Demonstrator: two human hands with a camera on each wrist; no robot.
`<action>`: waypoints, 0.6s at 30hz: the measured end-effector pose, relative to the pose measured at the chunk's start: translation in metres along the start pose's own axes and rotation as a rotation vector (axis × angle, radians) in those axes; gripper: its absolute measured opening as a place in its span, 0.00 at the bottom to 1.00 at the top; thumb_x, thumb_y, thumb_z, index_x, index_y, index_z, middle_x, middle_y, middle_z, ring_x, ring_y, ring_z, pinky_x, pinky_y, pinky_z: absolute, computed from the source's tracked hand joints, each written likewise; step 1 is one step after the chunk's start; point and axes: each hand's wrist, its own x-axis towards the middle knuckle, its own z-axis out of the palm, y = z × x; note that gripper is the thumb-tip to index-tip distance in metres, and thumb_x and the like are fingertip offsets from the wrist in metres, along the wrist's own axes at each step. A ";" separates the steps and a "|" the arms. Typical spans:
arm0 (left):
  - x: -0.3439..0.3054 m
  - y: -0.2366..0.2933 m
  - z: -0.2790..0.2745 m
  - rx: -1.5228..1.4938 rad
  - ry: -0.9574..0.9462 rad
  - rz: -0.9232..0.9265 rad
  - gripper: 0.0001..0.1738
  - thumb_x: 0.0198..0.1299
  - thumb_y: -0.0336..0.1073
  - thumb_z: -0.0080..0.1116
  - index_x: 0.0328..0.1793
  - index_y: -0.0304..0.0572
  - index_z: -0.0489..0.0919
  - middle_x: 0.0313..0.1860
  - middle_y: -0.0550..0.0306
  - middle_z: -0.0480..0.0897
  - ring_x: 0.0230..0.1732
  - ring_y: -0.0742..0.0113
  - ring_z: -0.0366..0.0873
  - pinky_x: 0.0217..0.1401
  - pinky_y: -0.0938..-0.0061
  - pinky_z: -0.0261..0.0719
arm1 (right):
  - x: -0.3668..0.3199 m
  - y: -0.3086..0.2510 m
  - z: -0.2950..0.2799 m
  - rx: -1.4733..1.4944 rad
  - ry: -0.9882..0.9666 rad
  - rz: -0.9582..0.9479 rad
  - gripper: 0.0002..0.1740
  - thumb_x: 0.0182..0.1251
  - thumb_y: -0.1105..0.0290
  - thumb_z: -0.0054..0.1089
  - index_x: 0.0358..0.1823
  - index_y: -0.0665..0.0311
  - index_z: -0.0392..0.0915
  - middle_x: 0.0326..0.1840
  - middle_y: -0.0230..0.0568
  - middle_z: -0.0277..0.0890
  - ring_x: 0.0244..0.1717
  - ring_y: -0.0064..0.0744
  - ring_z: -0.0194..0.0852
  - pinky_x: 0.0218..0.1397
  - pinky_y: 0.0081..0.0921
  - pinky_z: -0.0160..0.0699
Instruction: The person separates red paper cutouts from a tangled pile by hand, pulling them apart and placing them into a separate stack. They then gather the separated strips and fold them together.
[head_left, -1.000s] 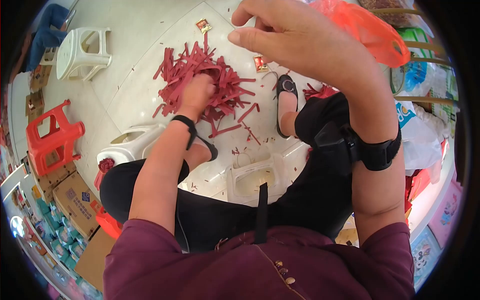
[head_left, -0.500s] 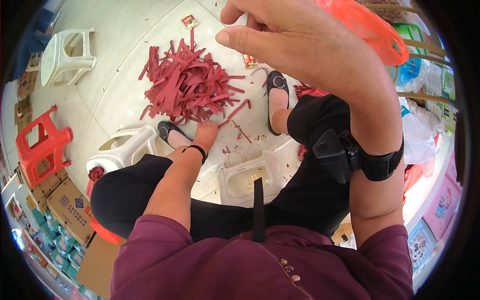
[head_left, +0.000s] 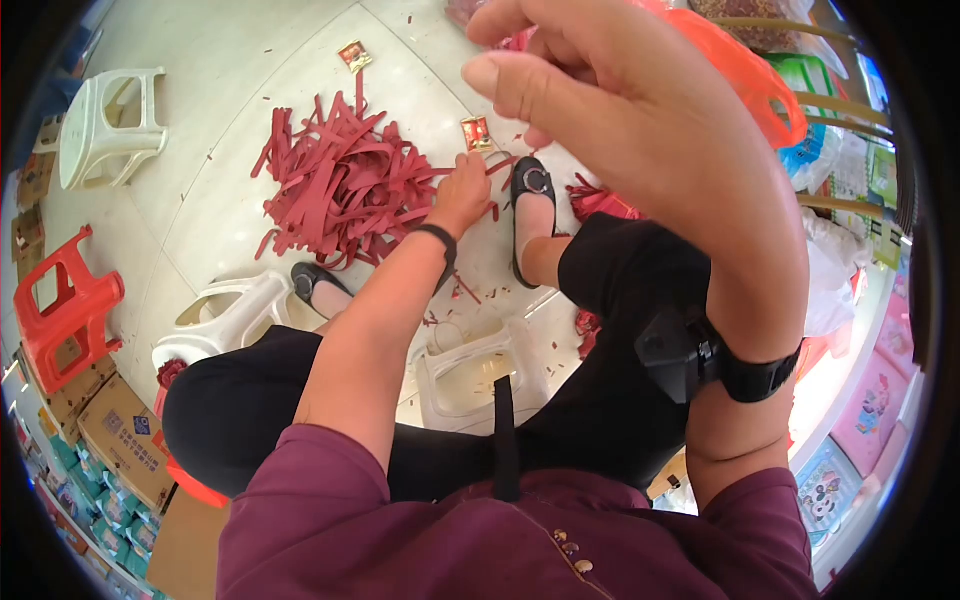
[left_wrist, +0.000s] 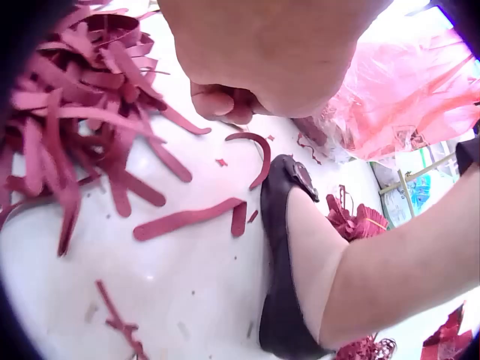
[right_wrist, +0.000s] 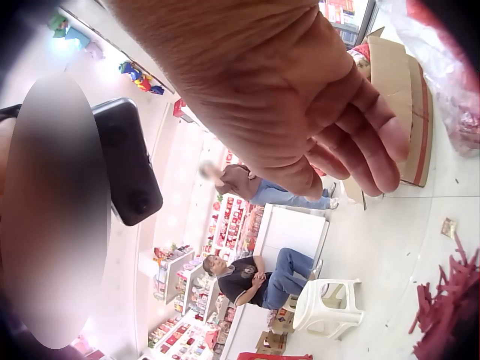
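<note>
My left hand [head_left: 462,193] is low over the floor at the right side of a heap of dark red strips [head_left: 340,190]. In the left wrist view its fingers are curled under, with no strip showing between them. A curved red strip [left_wrist: 262,157] lies just below the fingertips, and a bent strip [left_wrist: 191,217] is nearer the shoe. Raised in front of me, my right hand [head_left: 600,85] has loosely bent fingers and nothing in its grasp; the right wrist view shows the palm and spread fingers [right_wrist: 361,142].
White plastic stools [head_left: 105,130] stand at left and by my knees, with a red stool [head_left: 68,310] at far left. Small packets [head_left: 354,56] lie beyond the heap. Orange bags [head_left: 745,75] are at right. A seated person [right_wrist: 255,281] and another standing person [right_wrist: 247,184] are farther off.
My left hand has left the heap, come back toward my feet, then moved forward and right beside the heap's right edge. The right hand stays raised, slightly shifted.
</note>
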 end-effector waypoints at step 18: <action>-0.050 -0.055 0.074 0.217 -0.113 0.072 0.08 0.67 0.33 0.51 0.48 0.37 0.73 0.36 0.44 0.85 0.36 0.40 0.87 0.38 0.52 0.85 | -0.001 0.036 0.011 -0.287 0.308 0.004 0.16 0.74 0.63 0.60 0.51 0.71 0.77 0.27 0.36 0.69 0.29 0.25 0.68 0.32 0.26 0.68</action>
